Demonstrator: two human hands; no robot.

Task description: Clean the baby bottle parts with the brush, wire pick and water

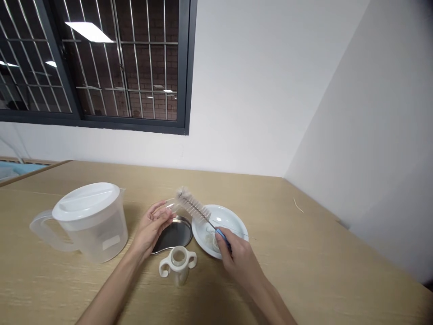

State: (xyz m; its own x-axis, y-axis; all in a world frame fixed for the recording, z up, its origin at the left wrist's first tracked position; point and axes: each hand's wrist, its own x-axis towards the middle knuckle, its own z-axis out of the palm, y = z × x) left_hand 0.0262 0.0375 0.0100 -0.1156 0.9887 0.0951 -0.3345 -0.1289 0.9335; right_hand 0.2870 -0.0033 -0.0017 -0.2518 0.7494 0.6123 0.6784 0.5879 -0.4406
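My right hand (pixel 238 253) is closed around the blue handle of a bottle brush (pixel 194 206), its white bristles pointing up and to the left. In my left hand (pixel 154 228), the fingers grip a small clear cap (pixel 172 205), right beside the brush tip. Whether the bristles touch the cap I cannot tell. Beneath my hands stands a cream two-handled bottle (pixel 179 266), upright with its mouth uncovered. A white bowl (pixel 233 216) behind the right hand holds small pale parts, partly hidden by that hand. Between bowl and left hand lies a shallow metal tray (pixel 176 234).
A translucent pitcher (pixel 98 230) with a white lid stands on the left of the wooden table (pixel 304 262). A thin pale strip (pixel 298 206) lies at the back right. Behind are a white wall (pixel 253 90) and a barred window (pixel 135 67).
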